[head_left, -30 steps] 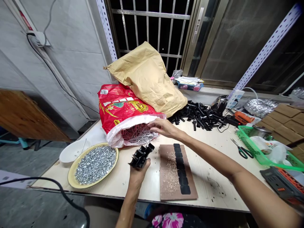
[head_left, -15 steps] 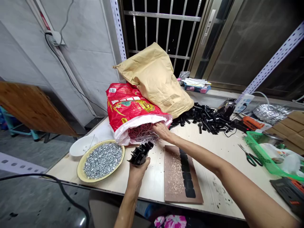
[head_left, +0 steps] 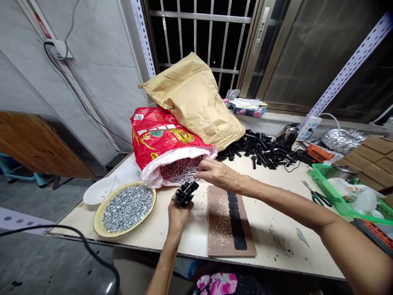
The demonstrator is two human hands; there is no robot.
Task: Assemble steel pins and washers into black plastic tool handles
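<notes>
My left hand (head_left: 179,215) is closed around a cluster of black plastic clip-like pieces (head_left: 185,194), held upright above the table. At the mouth of a red plastic bag (head_left: 166,137) is my right hand (head_left: 213,174), its fingers pinched together. Whatever lies between those fingertips is too small to make out. Long thin screws or nails (head_left: 181,169), dark red and silver, fill the bag's opening beside the hand. Below my right forearm lies a brown board (head_left: 217,246) with a row of black squares (head_left: 236,224) and pale crumbs on it.
A yellow bowl of small metal nuts or washers (head_left: 127,209) stands at the left, beside a white dish (head_left: 96,191). Behind the red bag leans a tan sack (head_left: 196,98). Black plastic parts (head_left: 260,149) are heaped at the back. Scissors (head_left: 317,194) and a green basket (head_left: 327,192) are at the right.
My right hand reached into the bag's mouth and has drawn back out with its fingers pinched. The black pieces in my left hand have turned. The view shifted right, then back left.
</notes>
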